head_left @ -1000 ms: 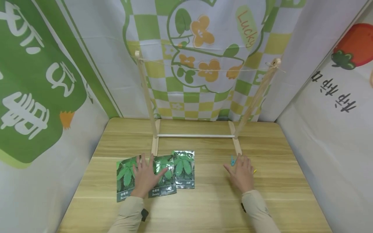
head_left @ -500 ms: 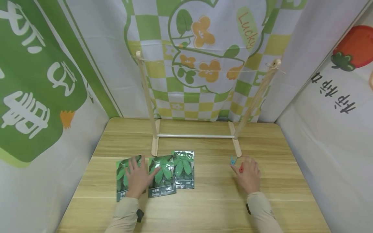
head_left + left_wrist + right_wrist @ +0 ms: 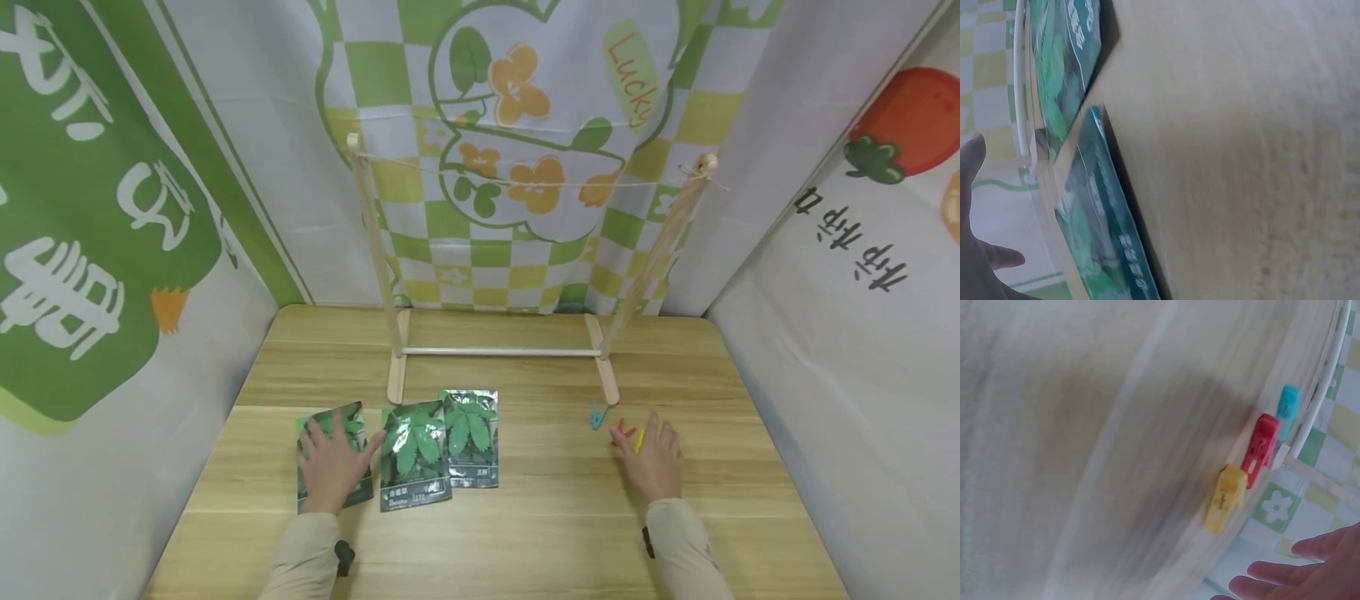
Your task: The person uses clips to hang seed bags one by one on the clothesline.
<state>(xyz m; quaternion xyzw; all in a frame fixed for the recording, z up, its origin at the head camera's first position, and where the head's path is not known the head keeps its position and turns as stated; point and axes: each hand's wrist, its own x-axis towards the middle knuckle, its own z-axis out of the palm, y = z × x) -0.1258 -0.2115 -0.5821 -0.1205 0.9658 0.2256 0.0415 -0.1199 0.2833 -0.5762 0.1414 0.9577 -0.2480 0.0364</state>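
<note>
Three green leaf-printed packets lie on the wooden table: a left packet (image 3: 358,487), a middle packet (image 3: 415,454) and a right packet (image 3: 472,442). My left hand (image 3: 330,465), fingers spread, is over the left packet and partly hides it; in the left wrist view the visible fingers stand apart from the nearer packet (image 3: 1100,212). A blue clothespin (image 3: 597,416), a red clothespin (image 3: 1260,450) and a yellow clothespin (image 3: 1225,499) lie in a row at the right. Beside the yellow one, my right hand (image 3: 657,464) has its fingers extended and holds nothing.
Behind the packets stands a wooden frame (image 3: 666,250) with two posts, a white bar (image 3: 501,352) low between them and a thin string (image 3: 487,173) tied across the top. Printed curtains (image 3: 495,275) hang close behind the table (image 3: 525,542) and at both sides.
My left hand has moved left, off the middle packet and over the left one. My right hand has shifted right, and the red and yellow clothespins have come into fuller view.
</note>
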